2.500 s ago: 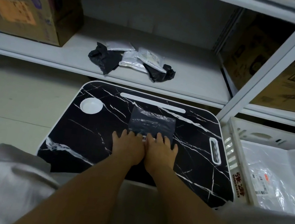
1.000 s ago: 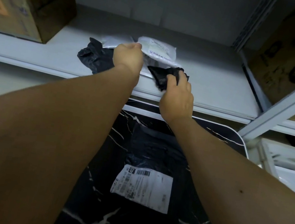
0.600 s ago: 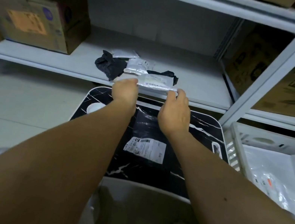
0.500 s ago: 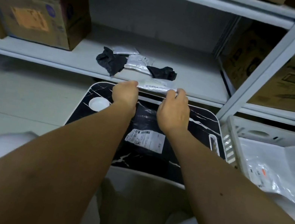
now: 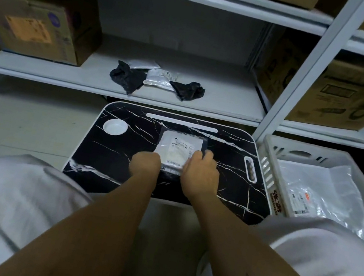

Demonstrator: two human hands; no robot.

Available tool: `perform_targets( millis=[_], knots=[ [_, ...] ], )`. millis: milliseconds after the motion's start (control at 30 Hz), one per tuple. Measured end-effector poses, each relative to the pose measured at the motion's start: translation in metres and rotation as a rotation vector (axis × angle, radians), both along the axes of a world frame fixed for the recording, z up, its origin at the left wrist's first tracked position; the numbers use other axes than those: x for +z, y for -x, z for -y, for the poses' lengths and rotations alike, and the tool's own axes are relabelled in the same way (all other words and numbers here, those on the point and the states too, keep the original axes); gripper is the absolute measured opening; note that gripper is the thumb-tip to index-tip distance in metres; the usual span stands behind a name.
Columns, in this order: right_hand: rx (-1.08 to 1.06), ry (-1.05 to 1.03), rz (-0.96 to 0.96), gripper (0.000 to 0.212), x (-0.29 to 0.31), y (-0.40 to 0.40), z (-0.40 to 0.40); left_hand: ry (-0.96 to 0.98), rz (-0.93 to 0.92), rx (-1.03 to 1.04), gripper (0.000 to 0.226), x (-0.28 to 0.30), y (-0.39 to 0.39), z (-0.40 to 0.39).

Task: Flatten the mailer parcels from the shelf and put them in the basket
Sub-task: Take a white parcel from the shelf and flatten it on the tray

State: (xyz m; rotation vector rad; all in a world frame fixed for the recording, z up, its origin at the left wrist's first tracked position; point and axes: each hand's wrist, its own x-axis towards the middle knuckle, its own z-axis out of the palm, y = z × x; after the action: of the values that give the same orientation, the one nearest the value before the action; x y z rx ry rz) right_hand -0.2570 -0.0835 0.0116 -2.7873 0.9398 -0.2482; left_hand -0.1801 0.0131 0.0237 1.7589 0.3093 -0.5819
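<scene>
A white mailer parcel (image 5: 177,149) with a printed label lies on a flattened black mailer (image 5: 204,146) on the black marble-pattern lap table (image 5: 109,156). My left hand (image 5: 146,164) grips the white parcel's near left edge with curled fingers. My right hand (image 5: 201,171) holds its right edge, fingers curled over it. On the shelf (image 5: 221,88) behind lie a crumpled black mailer (image 5: 127,77), a white mailer (image 5: 161,79), another black one (image 5: 188,90) and a grey one (image 5: 141,64). The white basket (image 5: 269,163) stands at the right.
Clear and white mailers (image 5: 319,193) lie inside the basket. Cardboard boxes stand on the shelf at left (image 5: 37,27) and right (image 5: 335,92). A white shelf upright (image 5: 302,69) rises between table and basket. My knees in light trousers (image 5: 6,204) flank the table.
Both hands pulled the white parcel off the shelf and brought it down onto the black mailer on the table. The black mailer's label is now covered.
</scene>
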Motion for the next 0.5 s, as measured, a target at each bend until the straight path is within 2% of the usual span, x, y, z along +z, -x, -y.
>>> perform_targets(
  millis=[100,133,233,267,333,433,500],
  knots=[
    [0.072,0.023,-0.018,0.036,-0.008,-0.003,-0.001,-0.271,0.134,-0.104,0.036,-0.015,0.005,-0.003],
    [0.115,0.03,-0.027,0.039,-0.013,-0.004,-0.002,-0.44,0.227,-0.153,0.037,-0.018,0.008,-0.002],
    [0.224,0.029,-0.028,0.05,-0.028,-0.007,-0.005,-0.791,0.643,-0.317,0.037,-0.024,0.011,0.0],
    [0.253,0.03,-0.036,0.053,-0.032,-0.008,-0.006,-0.862,0.804,-0.425,0.041,-0.032,0.01,0.002],
    [0.31,0.06,-0.101,0.057,-0.039,-0.006,-0.006,-0.96,0.989,-0.708,0.059,-0.043,0.001,0.002],
    [0.392,0.116,-0.281,0.065,-0.056,0.0,0.002,-1.049,1.072,-1.017,0.067,-0.062,-0.013,-0.002],
    [0.414,0.071,-0.322,0.068,-0.067,0.004,0.008,-1.054,1.032,-1.162,0.069,-0.078,-0.013,-0.007]
  ],
)
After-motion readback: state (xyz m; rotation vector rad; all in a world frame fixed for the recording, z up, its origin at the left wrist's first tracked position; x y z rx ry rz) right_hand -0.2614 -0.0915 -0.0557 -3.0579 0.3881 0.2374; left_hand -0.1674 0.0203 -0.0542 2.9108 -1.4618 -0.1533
